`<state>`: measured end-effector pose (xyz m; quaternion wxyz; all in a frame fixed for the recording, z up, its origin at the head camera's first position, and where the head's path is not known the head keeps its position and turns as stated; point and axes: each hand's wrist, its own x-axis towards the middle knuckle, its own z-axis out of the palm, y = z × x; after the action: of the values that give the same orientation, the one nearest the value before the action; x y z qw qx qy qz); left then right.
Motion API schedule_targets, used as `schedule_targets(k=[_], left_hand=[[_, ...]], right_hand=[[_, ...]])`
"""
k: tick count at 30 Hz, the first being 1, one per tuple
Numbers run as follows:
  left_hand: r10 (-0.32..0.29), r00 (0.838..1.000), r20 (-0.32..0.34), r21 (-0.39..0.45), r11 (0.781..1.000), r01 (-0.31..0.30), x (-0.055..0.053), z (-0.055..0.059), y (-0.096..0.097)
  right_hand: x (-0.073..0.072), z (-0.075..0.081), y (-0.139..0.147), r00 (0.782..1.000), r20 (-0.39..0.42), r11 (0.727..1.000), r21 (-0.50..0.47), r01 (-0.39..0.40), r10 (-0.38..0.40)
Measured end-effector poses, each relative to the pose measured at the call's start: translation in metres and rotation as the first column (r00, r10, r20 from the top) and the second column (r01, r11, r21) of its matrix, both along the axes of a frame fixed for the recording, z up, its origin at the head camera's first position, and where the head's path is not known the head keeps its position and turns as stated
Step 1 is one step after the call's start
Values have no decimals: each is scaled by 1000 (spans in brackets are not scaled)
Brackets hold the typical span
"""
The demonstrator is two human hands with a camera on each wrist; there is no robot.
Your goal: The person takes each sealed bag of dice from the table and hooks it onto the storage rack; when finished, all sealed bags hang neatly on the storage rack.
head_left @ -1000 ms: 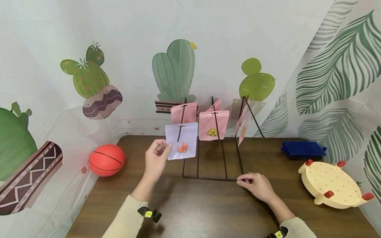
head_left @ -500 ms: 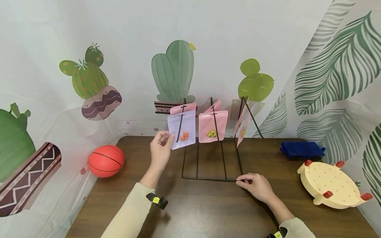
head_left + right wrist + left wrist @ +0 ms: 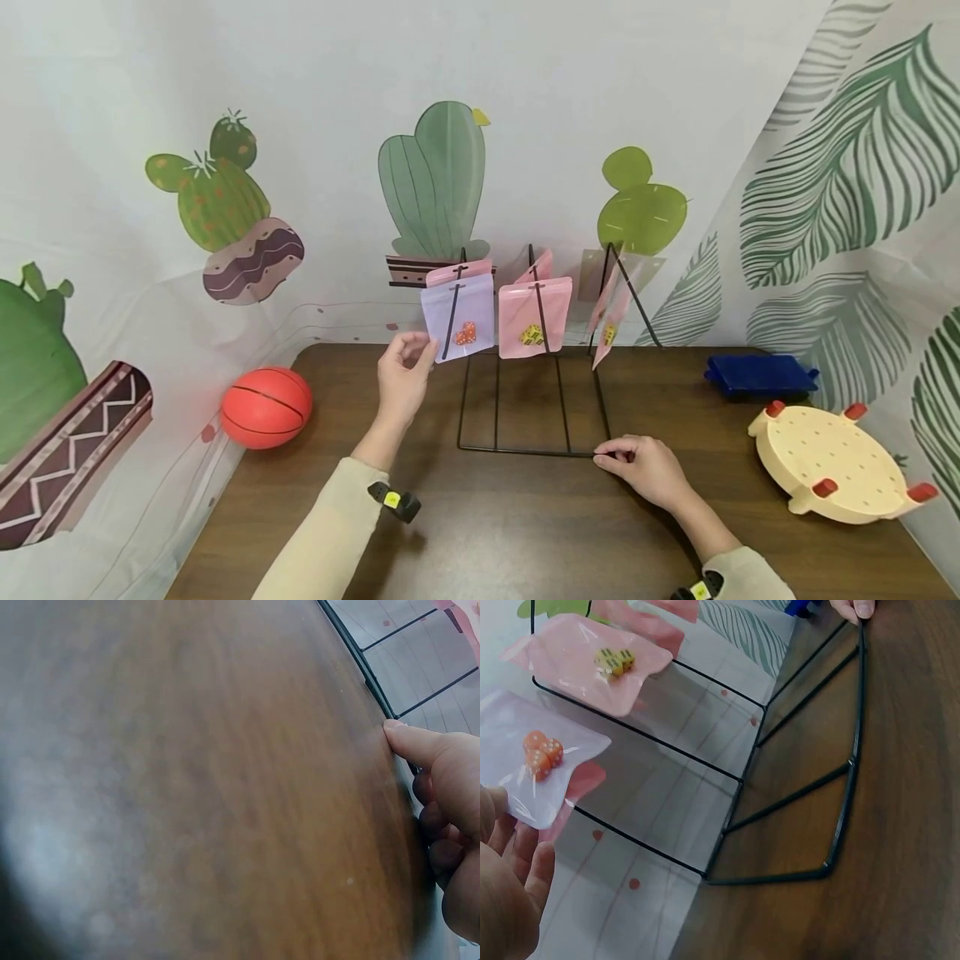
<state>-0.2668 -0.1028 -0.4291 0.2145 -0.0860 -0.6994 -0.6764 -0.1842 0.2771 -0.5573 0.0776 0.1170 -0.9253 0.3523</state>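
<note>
A lavender zip pouch (image 3: 477, 302) with orange dice (image 3: 465, 333) hangs from the left hook of a black wire rack (image 3: 528, 452), in front of a pink pouch (image 3: 442, 273). At its lower left corner, my left hand (image 3: 402, 379) pinches it; the left wrist view shows the thumb in front and fingers (image 3: 538, 874) partly behind. My right hand (image 3: 648, 473) holds the rack's front right corner between thumb and fingers. On the middle hook hangs a pink pouch (image 3: 516, 304) with yellow dice (image 3: 532, 335), another pink one behind it. More pouches (image 3: 611, 312), seen edge-on, hang at the right.
The rack stands on a brown wooden table (image 3: 480, 525) before a cactus-printed cloth wall. A red ball (image 3: 266, 408) lies at the left edge. At the right are a blue plastic object (image 3: 761, 376) and a round cream piece (image 3: 832, 462) with red-tipped legs.
My left hand has moved the lavender pouch up and back along the left hook, and it now hangs near the pink one behind. My right hand has stayed on the rack's corner.
</note>
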Motion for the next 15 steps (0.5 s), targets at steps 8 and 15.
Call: schedule_targets(k=[8, 15], left_hand=[[8, 999, 46, -43, 999, -6, 5, -15, -11], [-3, 997, 76, -75, 997, 9, 6, -35, -22]], right_hand=[[0, -1, 1, 1000, 9, 1000, -6, 10, -10], [2, -1, 7, 1000, 22, 997, -80, 0, 2]])
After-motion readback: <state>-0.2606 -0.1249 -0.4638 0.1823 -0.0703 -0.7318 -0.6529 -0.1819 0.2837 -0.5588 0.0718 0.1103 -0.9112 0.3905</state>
